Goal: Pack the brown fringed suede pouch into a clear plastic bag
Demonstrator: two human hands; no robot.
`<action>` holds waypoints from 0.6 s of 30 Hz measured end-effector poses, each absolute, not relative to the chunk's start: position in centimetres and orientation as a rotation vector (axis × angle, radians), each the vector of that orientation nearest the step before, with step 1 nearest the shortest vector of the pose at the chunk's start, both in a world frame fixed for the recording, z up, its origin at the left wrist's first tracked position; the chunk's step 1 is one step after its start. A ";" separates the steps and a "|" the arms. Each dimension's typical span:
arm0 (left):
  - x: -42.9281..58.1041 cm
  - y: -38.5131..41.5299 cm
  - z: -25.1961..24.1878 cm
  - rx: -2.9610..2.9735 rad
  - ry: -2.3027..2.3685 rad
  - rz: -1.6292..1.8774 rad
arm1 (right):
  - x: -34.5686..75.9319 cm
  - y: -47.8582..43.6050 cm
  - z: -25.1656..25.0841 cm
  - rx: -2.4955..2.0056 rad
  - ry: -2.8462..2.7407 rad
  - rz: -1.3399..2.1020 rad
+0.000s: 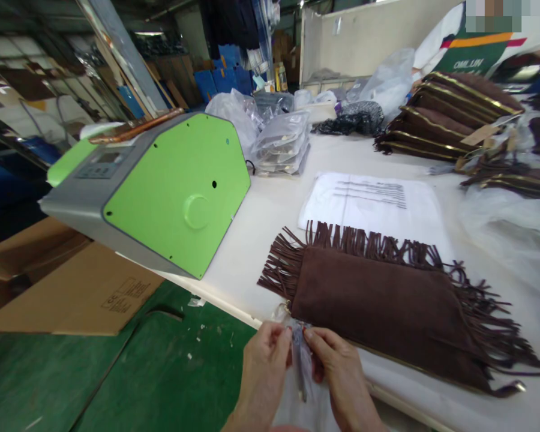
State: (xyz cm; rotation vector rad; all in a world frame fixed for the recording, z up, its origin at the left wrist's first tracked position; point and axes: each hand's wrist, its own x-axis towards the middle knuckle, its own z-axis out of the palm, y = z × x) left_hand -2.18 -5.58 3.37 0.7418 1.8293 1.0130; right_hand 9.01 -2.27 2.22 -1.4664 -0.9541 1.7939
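Note:
My left hand [263,369] and my right hand [339,372] meet at the table's near edge. Both pinch a small clear plastic bag [300,354] that hangs down between them; something thin and dark shows inside it. Just beyond my hands lies a brown suede bag with long fringe [387,303], flat on the white table [256,240]. A metal ring at the bag's near corner sits close to my fingers.
A green and grey machine [162,192] stands at the table's left end. A printed clear bag [373,201] lies behind the suede bag. Stacked brown fringed bags [450,114] and packets in plastic [283,144] fill the back. Another person's white, green and orange clothing [477,42] shows at top right. Cardboard [67,288] lies on the green floor.

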 end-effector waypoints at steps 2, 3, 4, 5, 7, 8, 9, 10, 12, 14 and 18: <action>-1.5 -5.6 3.4 0.670 1.761 0.960 | 8.8 -2.4 2.1 -1.469 -0.952 1.767; -1.1 -5.5 3.5 0.621 1.731 0.972 | 8.8 -2.5 1.9 -1.473 -0.958 1.750; -0.7 -5.3 3.5 0.558 1.715 1.008 | 8.7 -2.6 1.8 -1.479 -0.973 1.732; -0.4 -5.0 3.6 0.483 1.694 1.048 | 8.8 -2.8 1.6 -1.483 -1.002 1.718; 0.0 -4.5 3.8 0.327 1.623 1.104 | 9.2 -3.0 1.2 -1.472 -1.162 1.700; 0.1 -4.2 3.9 0.263 1.576 1.117 | 9.7 -3.0 1.1 -1.464 -1.298 1.639; 0.0 -4.0 4.0 0.218 1.537 1.121 | 10.2 -2.9 1.0 -1.445 -1.468 1.512; -0.1 -3.8 4.1 0.192 1.506 1.118 | 10.8 -2.7 1.0 -1.393 -1.660 1.317; -0.6 -3.5 4.3 0.169 1.485 1.089 | 12.0 -1.8 1.3 -1.170 -2.003 0.812; -1.0 -3.4 4.5 0.141 1.466 1.044 | 12.8 -0.6 2.0 -0.870 -2.234 0.462; -1.5 -3.3 4.8 0.132 1.407 1.008 | 12.7 2.0 3.3 -0.543 -2.463 0.434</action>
